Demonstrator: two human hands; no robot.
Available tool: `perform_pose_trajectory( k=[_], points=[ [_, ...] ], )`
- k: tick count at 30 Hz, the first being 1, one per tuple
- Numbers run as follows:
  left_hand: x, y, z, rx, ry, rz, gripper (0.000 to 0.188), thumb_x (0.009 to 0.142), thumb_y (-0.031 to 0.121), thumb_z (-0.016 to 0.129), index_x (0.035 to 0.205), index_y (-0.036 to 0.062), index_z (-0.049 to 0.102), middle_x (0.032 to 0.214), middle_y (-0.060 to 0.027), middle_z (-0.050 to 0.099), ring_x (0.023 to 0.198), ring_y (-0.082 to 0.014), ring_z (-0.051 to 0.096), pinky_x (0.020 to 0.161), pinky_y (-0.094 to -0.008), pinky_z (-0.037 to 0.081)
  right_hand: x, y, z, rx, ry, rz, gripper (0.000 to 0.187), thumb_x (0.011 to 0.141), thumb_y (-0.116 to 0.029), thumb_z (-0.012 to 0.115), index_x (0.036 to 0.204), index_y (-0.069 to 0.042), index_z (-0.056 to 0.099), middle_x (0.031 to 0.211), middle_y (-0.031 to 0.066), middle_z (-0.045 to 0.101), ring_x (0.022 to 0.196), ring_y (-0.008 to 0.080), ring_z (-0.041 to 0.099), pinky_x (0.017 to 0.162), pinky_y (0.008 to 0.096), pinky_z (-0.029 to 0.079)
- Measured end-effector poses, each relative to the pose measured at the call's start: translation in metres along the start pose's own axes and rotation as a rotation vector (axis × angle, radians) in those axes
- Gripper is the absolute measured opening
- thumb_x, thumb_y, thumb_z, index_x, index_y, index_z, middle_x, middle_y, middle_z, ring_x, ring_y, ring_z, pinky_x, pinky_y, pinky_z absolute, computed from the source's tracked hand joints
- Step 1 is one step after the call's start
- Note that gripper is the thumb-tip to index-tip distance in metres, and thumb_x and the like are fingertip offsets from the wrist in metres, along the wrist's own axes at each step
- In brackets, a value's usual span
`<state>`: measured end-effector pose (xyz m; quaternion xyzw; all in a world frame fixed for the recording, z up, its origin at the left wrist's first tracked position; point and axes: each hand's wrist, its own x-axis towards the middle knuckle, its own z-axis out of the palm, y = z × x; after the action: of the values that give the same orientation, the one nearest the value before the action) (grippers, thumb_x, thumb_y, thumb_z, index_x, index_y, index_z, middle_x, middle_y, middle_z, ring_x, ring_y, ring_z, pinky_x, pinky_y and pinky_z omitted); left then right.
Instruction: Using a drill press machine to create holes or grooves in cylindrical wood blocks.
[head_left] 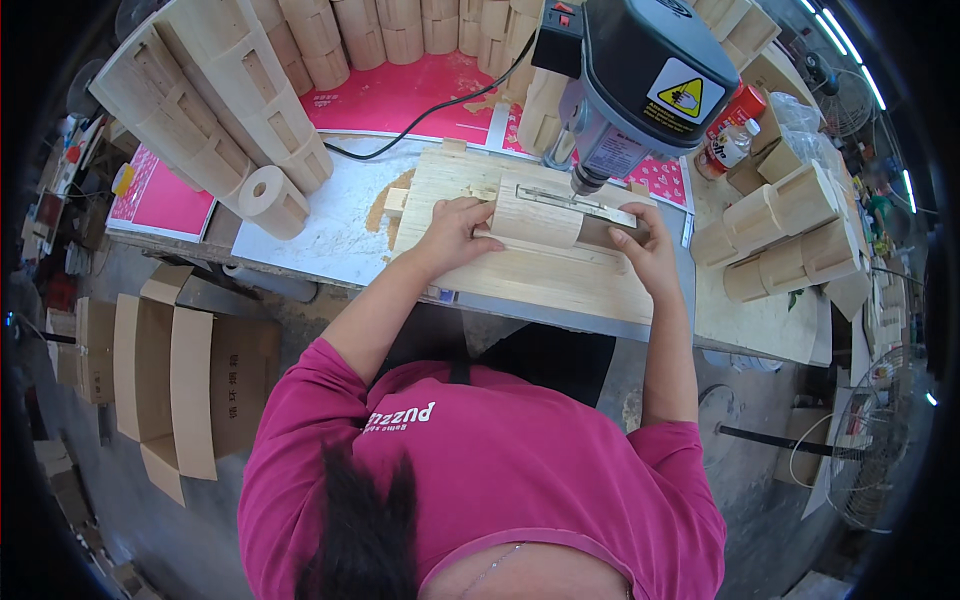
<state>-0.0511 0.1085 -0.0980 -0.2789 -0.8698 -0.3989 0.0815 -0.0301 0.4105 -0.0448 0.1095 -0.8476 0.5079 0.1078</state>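
Note:
A pale wooden cylinder (535,222) lies on its side on a wooden board (560,272), below the chuck (588,182) of a bench drill press (650,75). Along its top runs a flat metal strip (606,212) with a slot, sticking out past the right end. My left hand (455,235) grips the cylinder's left end, fingers behind and thumb in front. At the other end, my right hand (645,245) pinches the strip's projecting end, its fingers curled behind. A darker piece shows under the strip, partly hidden by this hand. No drill bit can be made out.
Stacked wooden cylinders (245,100) stand at the left and along the back, with one loose cylinder (275,203) nearby. More cylinders (795,235) lie at the right, near a bottle (728,150). A black cable (430,115) crosses the table. An open carton (195,385) sits lower left.

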Motion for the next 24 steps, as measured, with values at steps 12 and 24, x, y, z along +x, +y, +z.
perform_pose_trajectory(
  k=[12,24],
  points=[
    [0.001,0.002,-0.003,0.053,-0.049,0.051,0.045,0.062,0.027,0.075,0.1,0.0094,0.059,0.075,-0.0006,0.054,0.079,-0.0173,0.054,0.075,-0.0342,0.029,0.125,-0.138,-0.082,-0.285,0.171,-0.169,0.029,0.09,-0.026,0.046,0.11,-0.006,0.055,0.085,0.0025,0.06,0.073,0.01,0.054,0.064,0.0236,0.043],
    [0.007,0.005,-0.007,0.099,-0.07,0.052,0.042,0.062,0.027,0.075,0.096,0.0101,0.059,0.076,-0.0009,0.053,0.076,-0.0162,0.056,0.076,-0.0334,0.03,0.0,-0.14,-0.018,-0.387,0.536,-0.465,0.01,0.082,-0.007,0.055,0.078,0.001,0.06,0.058,0.0141,0.049,0.049,0.0245,0.05,0.047,0.0297,0.038]
  ],
)
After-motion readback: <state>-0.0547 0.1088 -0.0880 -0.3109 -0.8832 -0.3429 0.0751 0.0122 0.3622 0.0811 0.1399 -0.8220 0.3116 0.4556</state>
